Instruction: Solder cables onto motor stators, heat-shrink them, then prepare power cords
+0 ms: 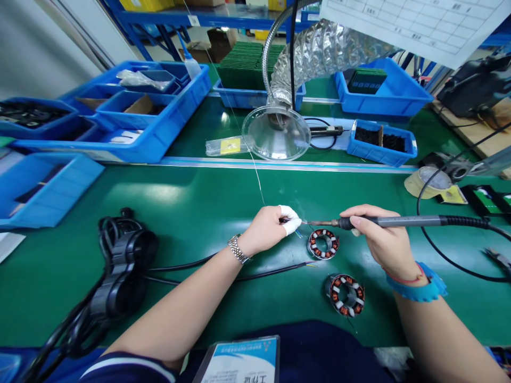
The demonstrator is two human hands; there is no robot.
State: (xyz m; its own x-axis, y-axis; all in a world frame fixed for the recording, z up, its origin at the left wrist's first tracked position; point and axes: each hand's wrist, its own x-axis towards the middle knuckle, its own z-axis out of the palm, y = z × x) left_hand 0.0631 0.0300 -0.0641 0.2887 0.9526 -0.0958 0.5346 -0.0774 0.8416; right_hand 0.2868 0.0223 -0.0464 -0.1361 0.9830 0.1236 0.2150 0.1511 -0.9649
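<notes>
Seen from where I stand, the green bench (151, 191) fills the foreground, two forearms extending across it from the near edge. At rear left, a large blue tray (175, 125) contains smaller boxes. Over the bench's far part, a silvery flexible duct (339, 50) ends in a clear, funnel-shaped hood (261, 135). Near the left forearm lies a coiled black cable bundle (128, 260); one cable passes under that forearm and ends in bared, coloured leads (312, 264).

The right hand (383, 239) grips a soldering iron (393, 219) like a pen, thumb and fingers clamped on its dark handle, the metal tip directed toward the left hand (269, 229). There, white-covered fingertips are pinched together on thin wires (298, 233) beside the tip; which strands they hold is hard to make out from here.

Two ring-shaped, copper-wound stators (314, 246) rest on the bench between the hands and the near edge: one just below the iron's tip, the other nearer the person, the pair standing apart. Finest of all, a silvery strand (257, 173) descends past the hood to the left hand.
</notes>
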